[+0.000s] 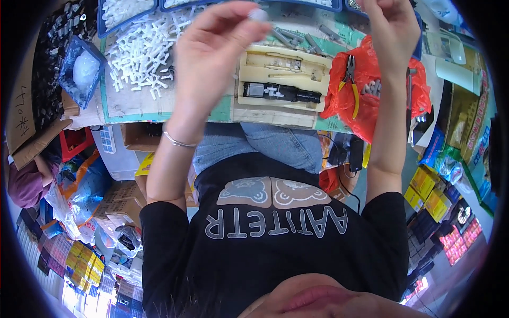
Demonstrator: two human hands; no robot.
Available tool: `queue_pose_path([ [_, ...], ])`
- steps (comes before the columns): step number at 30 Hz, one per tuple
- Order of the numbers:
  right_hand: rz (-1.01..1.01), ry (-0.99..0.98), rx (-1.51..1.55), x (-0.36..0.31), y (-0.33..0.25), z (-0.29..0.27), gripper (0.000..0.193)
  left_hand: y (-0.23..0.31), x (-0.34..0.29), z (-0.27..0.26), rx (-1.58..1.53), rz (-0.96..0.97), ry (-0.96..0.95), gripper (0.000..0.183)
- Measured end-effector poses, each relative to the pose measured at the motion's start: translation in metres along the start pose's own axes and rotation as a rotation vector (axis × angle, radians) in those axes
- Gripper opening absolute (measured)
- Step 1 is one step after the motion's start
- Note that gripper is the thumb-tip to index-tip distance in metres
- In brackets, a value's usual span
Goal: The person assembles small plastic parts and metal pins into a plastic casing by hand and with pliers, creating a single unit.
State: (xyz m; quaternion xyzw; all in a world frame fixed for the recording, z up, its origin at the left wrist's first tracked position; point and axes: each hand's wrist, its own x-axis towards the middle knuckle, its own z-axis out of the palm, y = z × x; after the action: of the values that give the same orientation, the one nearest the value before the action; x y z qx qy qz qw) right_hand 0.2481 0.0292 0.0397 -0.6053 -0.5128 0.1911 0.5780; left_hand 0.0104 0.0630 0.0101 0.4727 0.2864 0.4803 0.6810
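My left hand (217, 42) is raised over the table's middle, thumb and fingers pinched on a small white round plastic piece (258, 15). My right hand (391, 26) is at the upper edge by a blue bin; its fingers are curled, their tips partly cut off, and what they hold is unclear. Below and between the hands lies a cream plastic tray (282, 76), with a black oblong assembly (286, 92) bearing white and grey parts in its near slot. Left of my left hand spreads a heap of small white plastic fittings (139, 53).
Yellow-handled pliers (350, 82) rest on a red plastic bag (333, 98) holding small grey pieces. Grey rods (289, 38) lie behind the tray. Blue bins (127, 16) line the far edge; another blue bin (82, 69) stands left, beside a carton of black parts (53, 58).
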Motion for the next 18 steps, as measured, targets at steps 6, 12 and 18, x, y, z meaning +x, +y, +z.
queue_pose_path([
  [6,-0.095,-0.128,0.234,-0.073,-0.034,0.035,0.021,-0.004,-0.030,0.030,-0.272,-0.212,-0.108,0.023],
  [12,-0.072,-0.070,0.311,-0.083,-0.045,0.034,0.024,-0.003,-0.032,0.030,-0.360,-0.236,-0.144,0.022],
  [18,-0.187,-0.067,0.149,-0.090,-0.045,0.035,0.025,-0.003,-0.039,0.030,-0.366,-0.216,-0.136,0.023],
])
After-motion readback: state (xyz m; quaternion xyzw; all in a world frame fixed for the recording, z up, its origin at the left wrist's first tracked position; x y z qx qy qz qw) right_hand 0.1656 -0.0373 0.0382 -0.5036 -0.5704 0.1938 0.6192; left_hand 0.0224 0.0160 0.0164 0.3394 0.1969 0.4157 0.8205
